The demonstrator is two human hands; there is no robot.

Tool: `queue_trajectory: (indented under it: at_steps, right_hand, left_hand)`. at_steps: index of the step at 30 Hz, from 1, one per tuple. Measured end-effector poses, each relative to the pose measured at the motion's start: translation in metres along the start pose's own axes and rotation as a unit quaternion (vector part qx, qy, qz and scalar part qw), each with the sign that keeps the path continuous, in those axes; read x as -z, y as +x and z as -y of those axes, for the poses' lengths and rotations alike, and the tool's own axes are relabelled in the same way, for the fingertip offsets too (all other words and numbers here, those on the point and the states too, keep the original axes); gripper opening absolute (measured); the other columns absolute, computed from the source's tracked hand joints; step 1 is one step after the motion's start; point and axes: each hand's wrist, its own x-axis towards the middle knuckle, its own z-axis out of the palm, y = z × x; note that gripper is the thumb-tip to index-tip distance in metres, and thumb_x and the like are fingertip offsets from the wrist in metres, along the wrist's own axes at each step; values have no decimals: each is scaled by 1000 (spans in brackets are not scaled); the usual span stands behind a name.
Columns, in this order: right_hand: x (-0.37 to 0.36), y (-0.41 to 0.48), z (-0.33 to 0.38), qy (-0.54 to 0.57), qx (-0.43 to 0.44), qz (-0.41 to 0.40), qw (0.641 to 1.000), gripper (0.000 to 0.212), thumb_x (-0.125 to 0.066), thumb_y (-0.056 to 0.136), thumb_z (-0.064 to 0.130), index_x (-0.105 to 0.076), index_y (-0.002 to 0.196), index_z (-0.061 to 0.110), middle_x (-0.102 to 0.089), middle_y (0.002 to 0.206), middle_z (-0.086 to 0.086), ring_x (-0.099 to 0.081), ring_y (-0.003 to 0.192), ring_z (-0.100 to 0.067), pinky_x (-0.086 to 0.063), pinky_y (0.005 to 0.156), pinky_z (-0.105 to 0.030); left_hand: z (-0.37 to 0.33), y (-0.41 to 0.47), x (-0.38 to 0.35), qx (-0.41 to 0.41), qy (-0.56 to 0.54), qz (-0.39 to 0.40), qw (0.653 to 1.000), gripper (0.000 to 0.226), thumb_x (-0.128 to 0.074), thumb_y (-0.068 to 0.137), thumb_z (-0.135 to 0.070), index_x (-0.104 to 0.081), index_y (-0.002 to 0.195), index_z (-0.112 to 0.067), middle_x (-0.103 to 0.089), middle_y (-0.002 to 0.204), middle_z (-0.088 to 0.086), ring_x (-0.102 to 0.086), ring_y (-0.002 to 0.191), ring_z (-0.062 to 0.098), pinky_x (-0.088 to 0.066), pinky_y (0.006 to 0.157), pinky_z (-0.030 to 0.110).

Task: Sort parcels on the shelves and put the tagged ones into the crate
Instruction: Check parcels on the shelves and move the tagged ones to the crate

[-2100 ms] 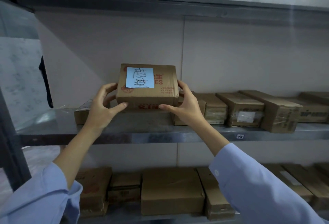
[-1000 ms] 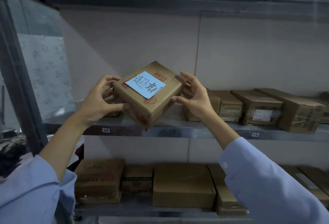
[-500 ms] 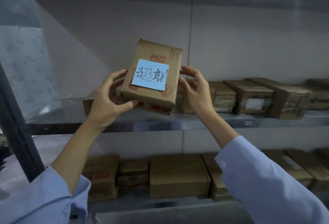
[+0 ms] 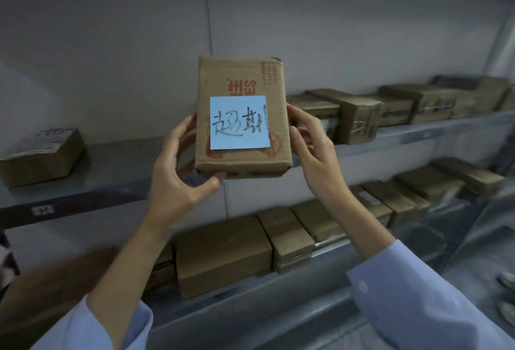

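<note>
Background: a pale grey wall (image 4: pixel 111 43) behind two metal shelves, an upper shelf (image 4: pixel 117 182) and a lower shelf (image 4: pixel 278 288).
Head view, held thing: one tagged parcel (image 4: pixel 242 79), a brown carton with red print, stands upright in the air in front of the upper shelf, between the two hands.
Tag: one blue note (image 4: pixel 238 122) with dark handwriting is stuck on the carton's front face.
Hands: the left hand (image 4: pixel 178 182) grips the parcel's left side, with the thumb under its bottom edge. The right hand (image 4: pixel 315 154) grips its right side with curled fingers.
Upper shelf holds: one lone parcel (image 4: pixel 41 154) far left and a row of parcels (image 4: pixel 404 104) at right, at least five; blur hides the exact count.
Lower shelf holds: a row of cartons (image 4: pixel 223 255), about seven, and a blurred brown shape at left.
Sleeves: two, light blue (image 4: pixel 418 308).
</note>
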Motion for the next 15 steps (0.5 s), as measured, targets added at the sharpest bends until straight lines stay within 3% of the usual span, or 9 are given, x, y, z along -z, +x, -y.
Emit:
queue_trajectory:
  at_steps: [4, 7, 11, 12, 15]
  right_hand:
    - [60, -44, -2, -27, -33, -28, 999, 45, -40, 102, 30, -35, 147, 30, -53, 138, -5, -58, 118, -19, -50, 101, -43]
    - [115, -84, 1, -28, -76, -67, 994, 49, -40, 102, 31, -31, 150, 27, -48, 146, 6, -53, 127, -9, -47, 105, -39]
    - [197, -146, 13, -39, -138, -100, 985, 47, -40, 105, 26, -33, 151, 19, -56, 135, 25, -51, 127, 2, -46, 97, -18]
    - [218, -163, 18, -45, -154, -111, 981, 48, -42, 104, 28, -33, 151, 20, -57, 134, 26, -51, 127, 1, -46, 97, -18]
    - [280, -216, 36, -79, -201, -150, 965, 66, -50, 96, 42, -27, 155, 24, -52, 143, 18, -48, 133, -5, -44, 108, -35]
  left_hand:
    - [-10, -7, -63, 9, -19, 44, 999, 96, -81, 68, -24, -30, 148, -12, -45, 144, 8, -44, 135, 19, -43, 108, 43]
    - [-23, -16, -120, 26, -44, 84, 995, 98, -80, 66, -28, -30, 149, -19, -43, 146, 2, -42, 136, 12, -42, 109, 47]
    - [-52, -37, -207, 35, -88, 154, 984, 96, -79, 67, -26, -31, 150, -24, -43, 146, -2, -41, 136, 11, -43, 108, 49]
    - [-61, -45, -230, 31, -99, 170, 980, 95, -80, 67, -28, -32, 149, -24, -43, 146, -3, -42, 136, 10, -44, 107, 48]
    - [-92, -75, -301, 28, -144, 209, 967, 93, -83, 69, -18, -34, 148, -19, -45, 144, 2, -46, 133, 11, -47, 104, 43]
